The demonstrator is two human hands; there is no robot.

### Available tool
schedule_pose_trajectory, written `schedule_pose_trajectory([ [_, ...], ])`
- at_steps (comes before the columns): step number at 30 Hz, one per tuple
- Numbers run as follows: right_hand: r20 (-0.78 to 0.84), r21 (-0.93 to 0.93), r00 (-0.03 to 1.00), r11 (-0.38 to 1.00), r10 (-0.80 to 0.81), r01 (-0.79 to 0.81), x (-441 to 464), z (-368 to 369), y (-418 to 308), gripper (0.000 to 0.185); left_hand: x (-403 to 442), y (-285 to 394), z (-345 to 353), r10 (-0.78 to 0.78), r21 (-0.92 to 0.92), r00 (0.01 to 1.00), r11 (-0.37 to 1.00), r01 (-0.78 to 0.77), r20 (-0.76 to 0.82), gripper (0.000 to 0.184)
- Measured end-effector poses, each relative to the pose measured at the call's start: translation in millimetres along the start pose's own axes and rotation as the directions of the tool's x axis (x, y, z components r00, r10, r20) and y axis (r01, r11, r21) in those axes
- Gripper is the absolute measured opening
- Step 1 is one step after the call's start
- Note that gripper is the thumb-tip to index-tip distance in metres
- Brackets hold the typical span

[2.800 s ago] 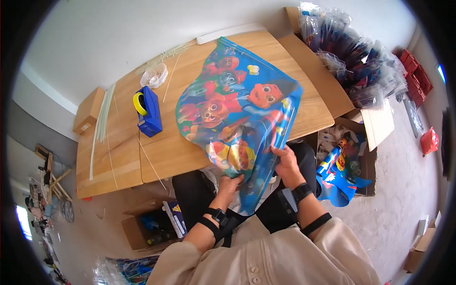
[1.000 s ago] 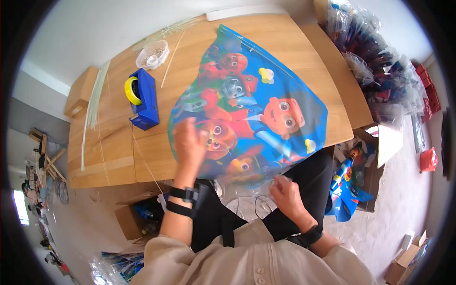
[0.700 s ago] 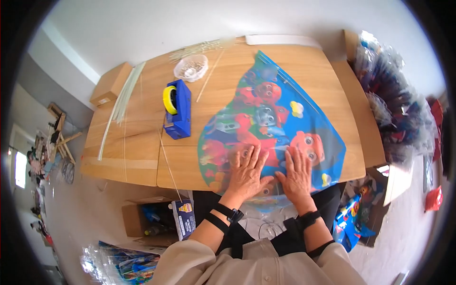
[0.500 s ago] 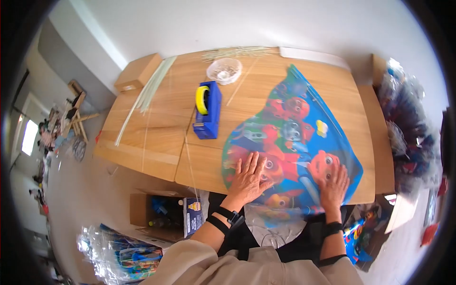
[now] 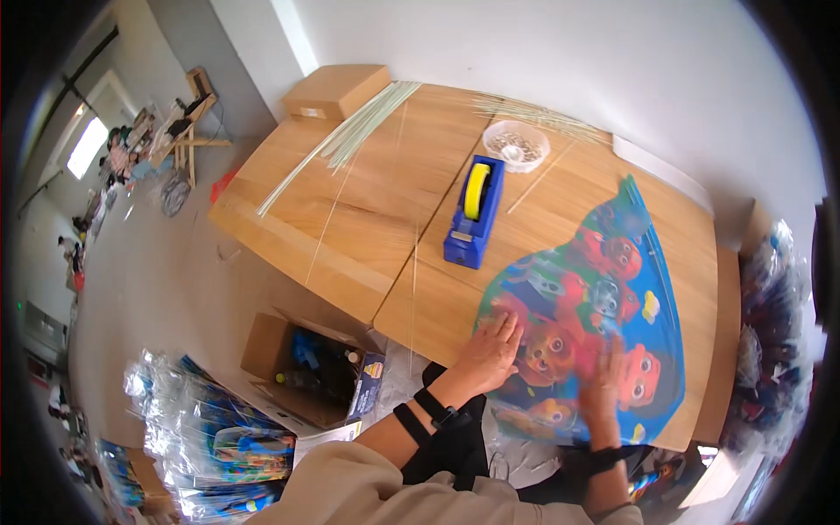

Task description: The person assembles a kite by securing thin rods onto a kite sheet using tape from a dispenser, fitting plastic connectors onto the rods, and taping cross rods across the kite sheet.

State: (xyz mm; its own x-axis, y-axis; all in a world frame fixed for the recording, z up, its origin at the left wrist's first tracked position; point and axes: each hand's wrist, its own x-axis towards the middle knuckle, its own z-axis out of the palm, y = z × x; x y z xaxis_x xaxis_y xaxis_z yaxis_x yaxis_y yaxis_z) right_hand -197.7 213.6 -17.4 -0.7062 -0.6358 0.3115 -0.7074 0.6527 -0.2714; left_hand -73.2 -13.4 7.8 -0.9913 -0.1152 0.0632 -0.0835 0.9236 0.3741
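Since the earlier frame, my view swings left and the right hand (image 5: 599, 385) shifts inward, nearer the left hand (image 5: 492, 354). Both hands are apart, fingers extended over the printed sheet (image 5: 584, 319), gripping nothing. I judge it mostly spread on the surface (image 5: 385, 201), its near edge overhanging; sticks (image 5: 350, 131) lie untouched. Tape dispenser (image 5: 475, 213) and bowl (image 5: 525, 164) block neither hand.
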Motion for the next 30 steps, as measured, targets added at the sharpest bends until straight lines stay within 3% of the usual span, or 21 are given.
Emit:
schedule_pose_trajectory([
  [2, 0.126, 0.158, 0.991, 0.987, -0.046, 0.025, 29, -5, -66, 0.062, 2, -15, -19, 0.019, -0.027, 1.0, 0.999, -0.019, -0.017, 0.056],
  [4, 0.136, 0.156, 0.987, 0.986, -0.087, 0.065, 37, 8, -89, 0.062, 0, -51, -71, -0.108, -0.359, 0.992, 0.925, 0.123, 0.063, 0.027],
  [6, 0.163, 0.107, 0.982, 0.991, -0.099, 0.082, 41, 18, -99, 0.063, 2, -105, -127, -0.316, -0.543, 0.947, 0.787, 0.293, 0.053, 0.012],
  [7, 0.169, 0.11, 0.98, 0.99, -0.104, 0.086, 43, 18, -101, 0.063, 8, -152, -132, -0.35, -0.539, 0.922, 0.815, 0.212, -0.166, 0.01],
  [9, 0.23, 0.051, 0.972, 0.998, -0.041, 0.03, 47, 16, -106, 0.063, 23, -249, -160, -0.502, -0.629, 0.83, 0.733, 0.259, -0.243, 0.01],
  [11, 0.248, 0.046, 0.967, 0.998, -0.048, 0.037, 49, 14, -108, 0.063, 38, -326, -186, -0.682, -0.704, 0.669, 0.629, 0.33, -0.295, 0.009],
  [13, 0.279, 0.026, 0.96, 0.999, -0.028, 0.021, 52, 15, -109, 0.063, 52, -410, -190, -0.671, -0.358, 0.587, 0.74, 0.569, -0.454, 0.016],
  [17, 0.332, 0.011, 0.943, 1.0, -0.016, 0.013, 57, 19, -107, 0.065, 88, -468, -191, -0.687, -0.264, 0.558, 0.71, 0.653, -0.466, 0.024],
  [19, 0.34, -0.004, 0.941, 1.0, 0.004, -0.003, 58, 23, -105, 0.066, 109, -499, -185, -0.71, -0.184, 0.485, 0.641, 0.745, -0.51, 0.025],
  [23, 0.315, -0.018, 0.948, 0.999, -0.033, 0.04, 67, 17, -108, 0.067, 133, -550, -177, -0.745, -0.222, 0.412, 0.587, 0.779, -0.524, 0.029],
  [25, 0.32, -0.025, 0.947, 0.999, -0.029, 0.039, 65, 21, -107, 0.064, 134, -546, -177, -0.806, -0.14, 0.345, 0.459, 0.877, -0.48, 0.029],
  [28, 0.343, -0.012, 0.939, 1.0, -0.022, 0.028, 67, 22, -107, 0.065, 134, -541, -176, -0.74, -0.015, 0.387, 0.472, 0.882, -0.55, 0.026],
  [30, 0.353, -0.012, 0.936, 1.0, -0.015, 0.021, 67, 21, -107, 0.066, 138, -536, -178, -0.745, -0.069, 0.345, 0.462, 0.884, -0.57, 0.024],
])
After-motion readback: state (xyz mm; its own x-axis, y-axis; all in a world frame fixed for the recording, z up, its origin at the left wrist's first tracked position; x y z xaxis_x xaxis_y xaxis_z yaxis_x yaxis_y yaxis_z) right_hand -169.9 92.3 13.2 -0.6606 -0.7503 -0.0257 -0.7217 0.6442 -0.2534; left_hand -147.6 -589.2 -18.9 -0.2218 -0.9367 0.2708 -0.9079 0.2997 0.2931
